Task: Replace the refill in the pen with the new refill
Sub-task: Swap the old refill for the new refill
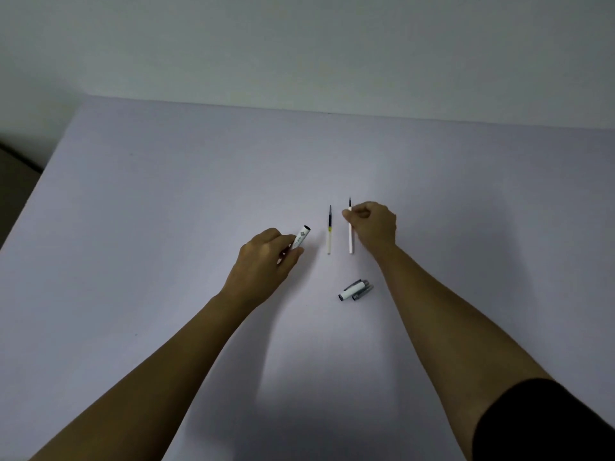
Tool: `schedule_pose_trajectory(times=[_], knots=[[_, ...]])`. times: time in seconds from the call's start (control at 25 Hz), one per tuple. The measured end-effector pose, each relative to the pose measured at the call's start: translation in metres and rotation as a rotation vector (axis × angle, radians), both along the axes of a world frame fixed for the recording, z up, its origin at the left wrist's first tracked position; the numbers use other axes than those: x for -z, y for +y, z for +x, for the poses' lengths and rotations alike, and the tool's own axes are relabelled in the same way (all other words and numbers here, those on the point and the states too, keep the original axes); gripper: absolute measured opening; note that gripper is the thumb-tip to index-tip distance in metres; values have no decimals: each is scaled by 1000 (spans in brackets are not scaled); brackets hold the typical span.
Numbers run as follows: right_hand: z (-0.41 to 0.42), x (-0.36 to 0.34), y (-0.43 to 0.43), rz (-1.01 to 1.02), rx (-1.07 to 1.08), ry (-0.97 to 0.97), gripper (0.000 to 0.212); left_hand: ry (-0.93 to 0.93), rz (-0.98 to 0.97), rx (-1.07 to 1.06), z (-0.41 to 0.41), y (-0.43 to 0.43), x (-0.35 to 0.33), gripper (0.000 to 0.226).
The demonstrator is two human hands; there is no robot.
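My left hand [266, 261] grips a white pen barrel [301, 237], its open dark end pointing up and to the right. My right hand [374, 224] pinches a thin white refill [350, 239] near its dark tip; the refill's lower end touches or hovers just above the table. Between the hands a second refill [329, 231] lies on the table, dark at the top with a yellow band and a pale lower half. Nearer to me lie a white pen cap with a grey clip [352, 290] and a small grey piece [363, 292] beside it.
The work surface is a pale lilac table [166, 211] against a white wall. Its left edge runs diagonally, with dark floor beyond it. A black sleeve [545, 424] covers my right upper arm at the lower right.
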State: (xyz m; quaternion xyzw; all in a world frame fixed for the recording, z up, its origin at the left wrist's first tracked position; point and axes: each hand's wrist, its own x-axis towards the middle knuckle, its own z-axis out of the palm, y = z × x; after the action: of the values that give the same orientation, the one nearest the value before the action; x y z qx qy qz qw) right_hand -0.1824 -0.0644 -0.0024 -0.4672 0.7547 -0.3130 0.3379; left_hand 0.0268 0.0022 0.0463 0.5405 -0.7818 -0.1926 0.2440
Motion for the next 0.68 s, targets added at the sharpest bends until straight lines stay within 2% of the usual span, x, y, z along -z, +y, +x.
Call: schedule_pose_trajectory(times=[0.12, 0.52, 0.68], knots=[[5, 20, -6, 34, -22, 129, 28, 11, 2, -3, -2, -10, 4, 9], [8, 27, -10, 6, 19, 198, 30, 33, 30, -10, -4, -18, 9, 7], [20, 19, -15, -45, -153, 272, 25, 27, 35, -29, -2, -19, 8, 9]])
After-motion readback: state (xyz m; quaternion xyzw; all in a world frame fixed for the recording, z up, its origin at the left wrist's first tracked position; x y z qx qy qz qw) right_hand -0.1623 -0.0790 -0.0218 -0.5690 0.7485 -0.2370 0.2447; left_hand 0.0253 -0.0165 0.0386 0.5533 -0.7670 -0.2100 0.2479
